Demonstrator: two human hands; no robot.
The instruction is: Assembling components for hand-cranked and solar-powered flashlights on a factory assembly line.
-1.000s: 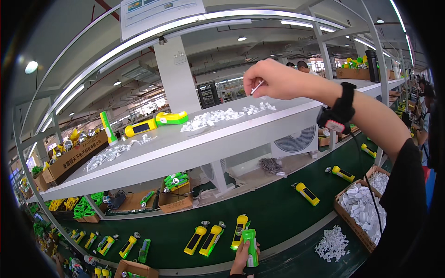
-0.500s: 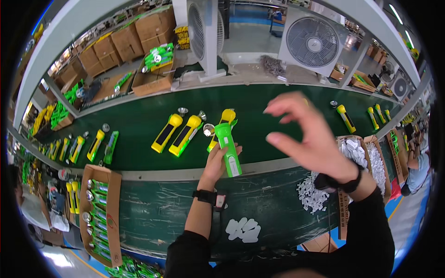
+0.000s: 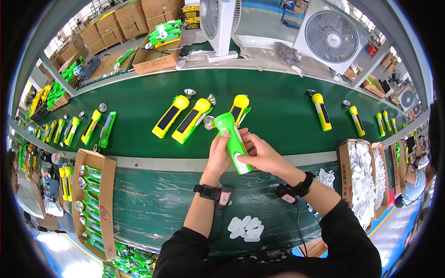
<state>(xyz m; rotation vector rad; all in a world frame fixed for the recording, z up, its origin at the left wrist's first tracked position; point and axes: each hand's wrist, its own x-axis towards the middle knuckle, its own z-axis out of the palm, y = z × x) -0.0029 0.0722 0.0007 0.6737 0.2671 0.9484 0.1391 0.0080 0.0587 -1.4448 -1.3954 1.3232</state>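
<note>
Both hands have come together since a moment ago: the right hand (image 3: 262, 155), which was up at the shelf and then spread open in mid-air, is now down on the green torch (image 3: 233, 142) that the left hand (image 3: 221, 150) was already holding.

That torch sits tilted over the near edge of the green belt (image 3: 278, 99), head pointing up and left, tail toward the person. The left hand is wrapped around its left side, fingers curled, thumb along the body. The right hand is half closed, its fingertips (image 3: 244, 137) pinching the torch's right side and its thumb pressed low near a white piece at the tail end. Whether that white piece is held by the thumb or fixed to the torch, I can't tell. Each wrist carries a black band.

Just behind the torch on the belt lie three yellow torches (image 3: 192, 118) side by side, with small silver reflectors (image 3: 189, 93) next to them. More yellow torches (image 3: 321, 111) lie well apart to the right, and others to the left.

On the near table, below the wrists, is a small heap of white parts (image 3: 245, 227). To the right stands a box of white parts (image 3: 362, 173); to the left a carton (image 3: 92, 204) of green pieces. Two fans (image 3: 331, 37) stand beyond the belt.
</note>
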